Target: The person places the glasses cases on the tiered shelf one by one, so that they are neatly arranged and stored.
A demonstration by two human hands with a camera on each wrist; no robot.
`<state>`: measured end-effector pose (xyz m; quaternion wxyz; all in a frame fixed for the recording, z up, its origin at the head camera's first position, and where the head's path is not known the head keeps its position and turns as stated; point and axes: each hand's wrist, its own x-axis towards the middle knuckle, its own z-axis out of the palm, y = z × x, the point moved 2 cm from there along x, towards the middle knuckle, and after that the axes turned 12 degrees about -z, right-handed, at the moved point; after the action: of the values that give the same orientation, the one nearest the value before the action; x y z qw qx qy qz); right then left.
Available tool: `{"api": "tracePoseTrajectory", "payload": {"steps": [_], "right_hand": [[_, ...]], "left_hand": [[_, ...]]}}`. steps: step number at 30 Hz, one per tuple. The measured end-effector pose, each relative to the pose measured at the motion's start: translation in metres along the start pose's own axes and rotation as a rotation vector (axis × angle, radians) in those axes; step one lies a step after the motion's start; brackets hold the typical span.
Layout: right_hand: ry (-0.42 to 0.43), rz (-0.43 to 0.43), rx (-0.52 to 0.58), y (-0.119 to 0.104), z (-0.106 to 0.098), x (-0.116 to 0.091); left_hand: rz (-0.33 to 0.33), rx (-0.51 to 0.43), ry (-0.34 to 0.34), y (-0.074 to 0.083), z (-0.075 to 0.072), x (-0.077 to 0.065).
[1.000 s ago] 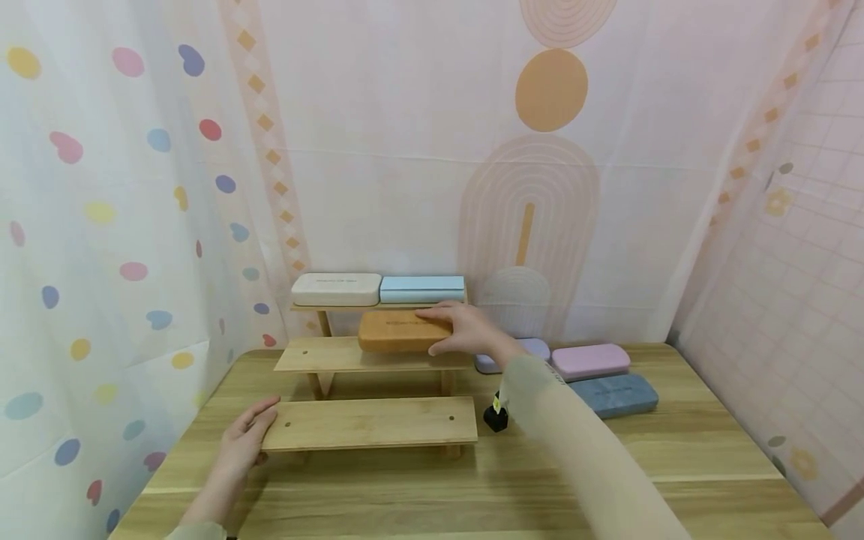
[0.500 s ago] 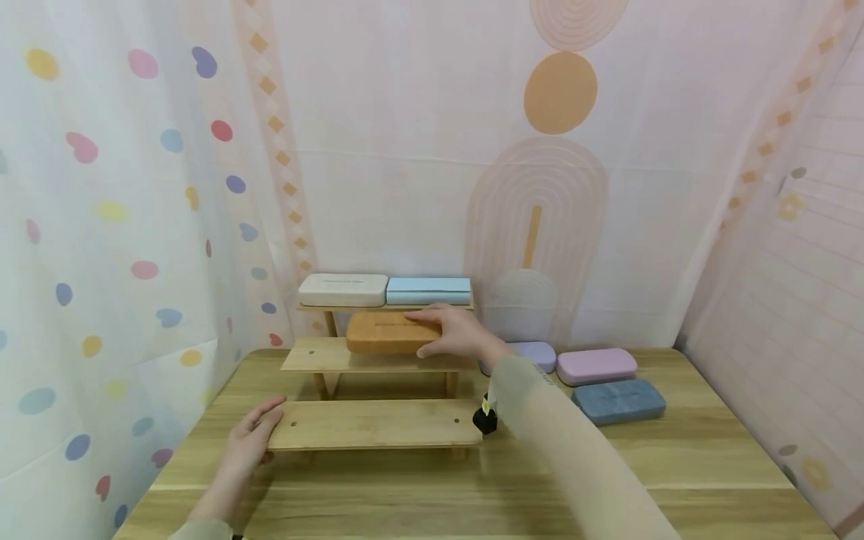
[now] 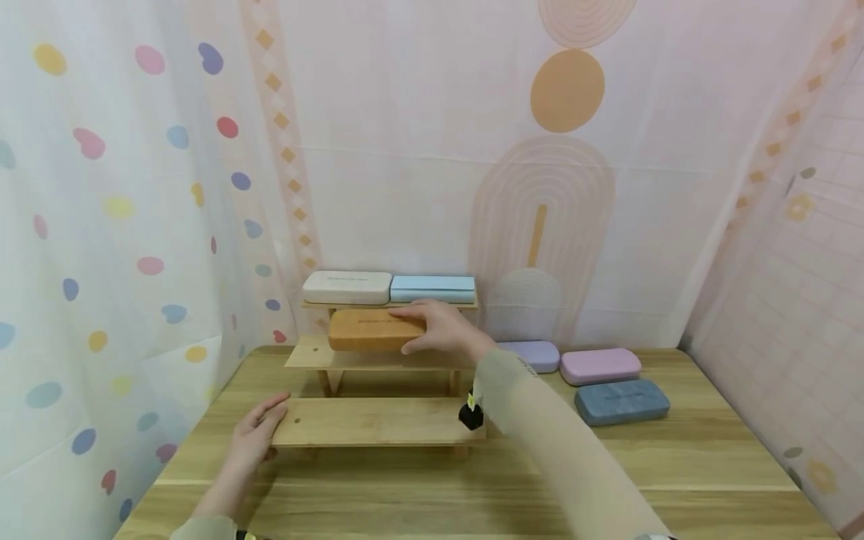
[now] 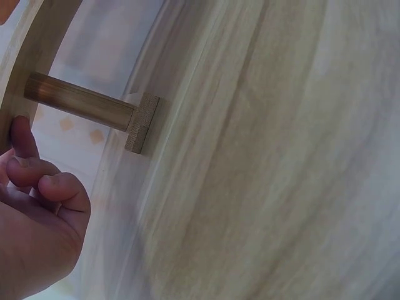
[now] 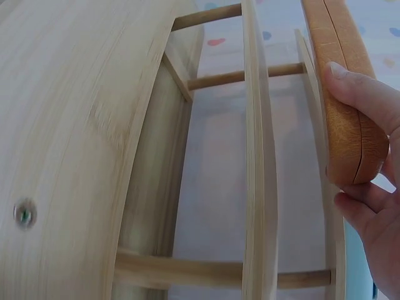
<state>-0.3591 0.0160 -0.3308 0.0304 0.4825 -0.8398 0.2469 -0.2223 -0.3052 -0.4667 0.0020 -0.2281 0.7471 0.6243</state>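
Note:
My right hand [image 3: 445, 330] grips the right end of an orange-brown glasses case [image 3: 370, 331] over the middle step of a three-tier wooden display stand [image 3: 378, 422]. In the right wrist view, the thumb lies on one face of the glasses case [image 5: 344, 94] and the fingers curl round its end. Whether the case touches the step cannot be told. My left hand [image 3: 253, 431] holds the left end of the lowest step. Its curled fingers show under the board in the left wrist view, beside a round wooden leg [image 4: 81, 100].
On the top step sit a white case [image 3: 347, 288] and a light blue case [image 3: 433, 289]. Right of the stand, a lavender case [image 3: 533, 355], a pink case [image 3: 601, 366] and a grey-blue case [image 3: 622, 402] lie on the wooden table [image 3: 688, 457]. Patterned curtains hang behind.
My right hand has carried the orange-brown glasses case leftward along the middle step. The left hand keeps its hold on the lowest step. The head view has shifted slightly.

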Motion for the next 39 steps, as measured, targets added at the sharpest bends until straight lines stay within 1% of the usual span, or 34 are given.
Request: {"api": "tracePoseTrajectory", "payload": {"steps": [7,14,22,30,39], "right_hand": [[0.003,-0.006,0.019,-0.005,0.008,0.008],[0.029,0.009,0.075,-0.007,0.017,0.011],[0.028,0.005,0.021,-0.005,0.026,0.015],[0.015,-0.006,-0.011,-0.007,0.031,0.023],[0.009,-0.004,-0.008,-0.015,0.035,0.031]], "left_hand": [[-0.007,0.007,0.006,-0.001,0.001,-0.003],[-0.013,0.009,0.005,0.001,0.003,-0.005],[-0.01,-0.005,0.008,-0.002,0.005,-0.003],[-0.001,-0.012,0.004,-0.001,0.006,-0.004],[-0.019,-0.009,0.002,-0.002,0.007,-0.006]]}}
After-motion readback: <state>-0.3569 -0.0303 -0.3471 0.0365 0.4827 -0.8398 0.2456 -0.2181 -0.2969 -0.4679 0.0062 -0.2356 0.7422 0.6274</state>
